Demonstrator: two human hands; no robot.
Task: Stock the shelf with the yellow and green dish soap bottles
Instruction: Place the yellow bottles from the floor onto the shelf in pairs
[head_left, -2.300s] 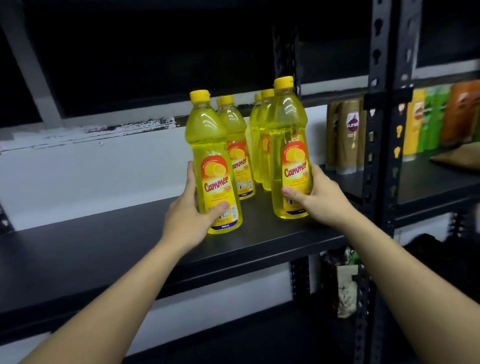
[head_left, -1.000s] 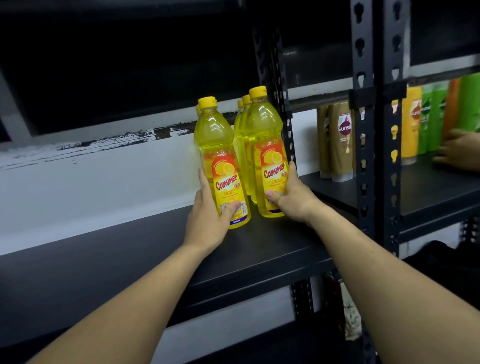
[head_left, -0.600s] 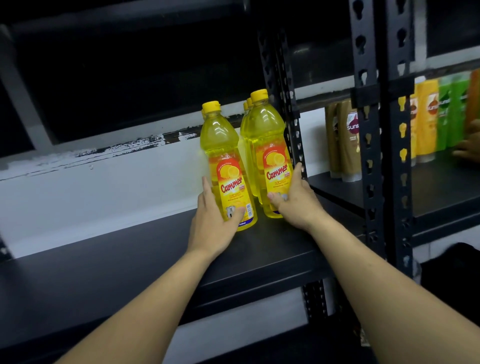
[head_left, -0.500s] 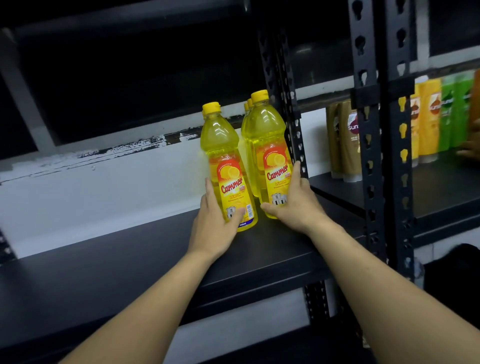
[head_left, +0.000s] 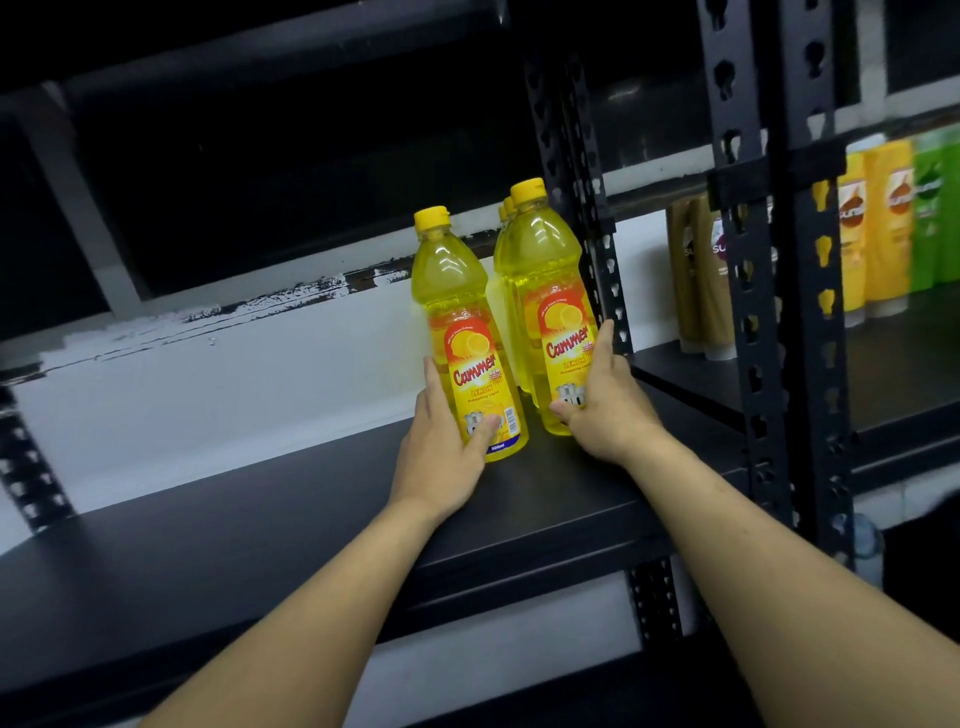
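Soap, bright yellow, fills the 2 capped front bottles upright on the black shelf: left hand wraps fingers and thumb round the left bottle, right hand likewise grips the right bottle, more bottles behind it.

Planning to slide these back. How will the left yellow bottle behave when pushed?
The left bottle looks full to the neck, so probably heavy for its size. Tall and narrow, it may tip if pushed high; the left hand grips it low. Its smooth base should slide on the shelf.
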